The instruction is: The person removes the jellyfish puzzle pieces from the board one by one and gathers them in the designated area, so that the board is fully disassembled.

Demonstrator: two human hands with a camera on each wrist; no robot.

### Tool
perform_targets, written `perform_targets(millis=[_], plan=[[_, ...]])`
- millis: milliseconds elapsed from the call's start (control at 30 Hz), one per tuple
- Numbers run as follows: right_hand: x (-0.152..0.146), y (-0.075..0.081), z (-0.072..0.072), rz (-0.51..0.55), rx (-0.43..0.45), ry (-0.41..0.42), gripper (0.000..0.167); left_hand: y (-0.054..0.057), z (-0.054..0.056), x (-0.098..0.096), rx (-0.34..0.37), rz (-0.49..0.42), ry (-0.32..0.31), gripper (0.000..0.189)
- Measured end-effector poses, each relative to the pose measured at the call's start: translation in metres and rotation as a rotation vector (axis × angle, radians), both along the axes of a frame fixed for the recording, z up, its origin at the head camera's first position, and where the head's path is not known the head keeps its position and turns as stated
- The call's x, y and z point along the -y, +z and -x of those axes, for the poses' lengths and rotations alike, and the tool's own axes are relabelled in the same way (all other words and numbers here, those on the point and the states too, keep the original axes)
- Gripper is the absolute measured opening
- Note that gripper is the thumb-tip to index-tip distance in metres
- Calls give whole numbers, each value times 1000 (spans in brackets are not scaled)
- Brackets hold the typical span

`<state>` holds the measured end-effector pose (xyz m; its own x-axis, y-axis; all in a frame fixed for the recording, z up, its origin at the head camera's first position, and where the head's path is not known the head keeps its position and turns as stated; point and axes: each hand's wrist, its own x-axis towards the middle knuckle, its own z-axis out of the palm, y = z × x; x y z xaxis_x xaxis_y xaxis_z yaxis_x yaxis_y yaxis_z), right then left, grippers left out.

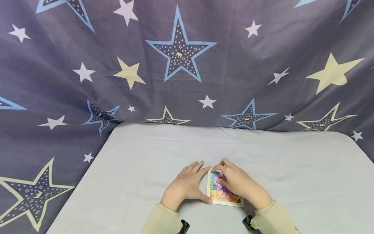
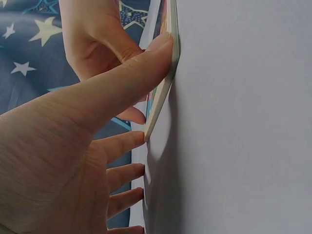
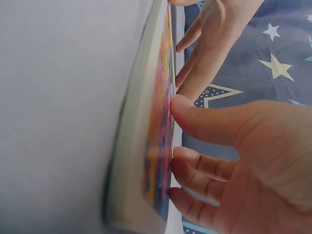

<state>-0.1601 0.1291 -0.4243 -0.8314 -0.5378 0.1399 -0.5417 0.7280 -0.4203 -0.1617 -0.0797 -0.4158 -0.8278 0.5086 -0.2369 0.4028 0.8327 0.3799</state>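
Note:
A small flat board point(image 1: 226, 197) with a pale border and a bright picture, much like a tray puzzle, lies on the white surface. The picture shows a pink figure over blue, green and yellow areas. My left hand point(image 1: 187, 183) steadies its left side, the thumb at the near corner and the spread fingers reaching past the far corner. Over the picture, my right hand point(image 1: 236, 180) rests its bent fingertips and thumb. In the right wrist view, the thumb point(image 3: 209, 119) and fingers touch the picture point(image 3: 158, 126) spaced apart. My palm hides the board's right part.
The white cloth-covered surface point(image 1: 146, 162) spreads around the board on all sides. A dark curtain point(image 1: 222, 65) with printed stars hangs along the back and left edges. Black straps point(image 1: 184, 226) sit at both wrists, over pale sleeves point(image 1: 163, 219).

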Motion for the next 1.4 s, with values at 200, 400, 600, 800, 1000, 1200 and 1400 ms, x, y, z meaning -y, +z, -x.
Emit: perform_targets(millis=[200,400,600,800,1000,1200,1400], plan=[[-1,0,1,-2,-7,31,29,1,0,1,7,-13,3,108],[-4,2,3,11,25,57,29,0,1,0,8,-10,0,108],[-4,2,4,47,75,57,27,0,1,0,7,-4,1,108],[-5,0,5,118,169,30,26,1,0,-1,22,-16,5,108],[-4,-1,5,136,203,33,28,1,0,-1,25,-14,14,108],[-6,1,4,148,236,35,29,-1,-1,-3,23,-12,14,108],[-5,4,4,178,240,33,27,0,0,-3,11,-12,13,108]])
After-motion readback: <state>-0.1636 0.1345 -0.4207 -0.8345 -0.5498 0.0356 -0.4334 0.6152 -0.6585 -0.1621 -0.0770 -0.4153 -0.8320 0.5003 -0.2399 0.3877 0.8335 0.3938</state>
